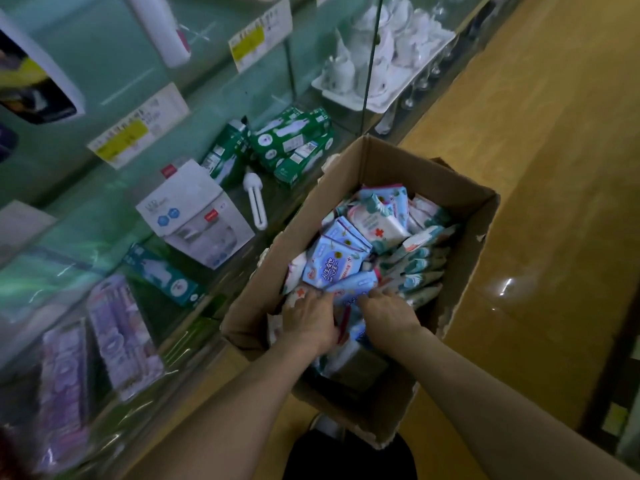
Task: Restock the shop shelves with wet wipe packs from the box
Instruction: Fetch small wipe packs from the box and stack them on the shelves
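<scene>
While both arms reach down, the left hand (310, 320) and the right hand (388, 313) are sunk in the near end of a cardboard box (384, 161). They lie side by side and almost touch.

Left hand: back up, fingers bent down, tips buried among the wet wipe packs (374, 230). Whether it has a grip on any pack cannot be told.

Right hand: back up, fingers bent. The tips meet the near edge of a slim blue pack (353, 284) that lies just ahead of both hands, across the gap between them. Whether the grip is closed cannot be told.

Packs: a loose heap fills the box ahead of the hands, mostly pale blue and white, some with a red cross. A larger blue pack with white lettering (332, 268) sits on top, just beyond the slim one. More packs stand on edge in a row ahead and to the right of the right hand.

Left of the left hand, a glass shelf (104, 216) carries purple packets (121, 334), a white carton (197, 216), a bare white lamp tube (254, 202) and green cartons (291, 140). Price labels (135, 129) hang on the shelf edge above. Right of the right hand, past the box wall, is yellow wooden floor (536, 168).
</scene>
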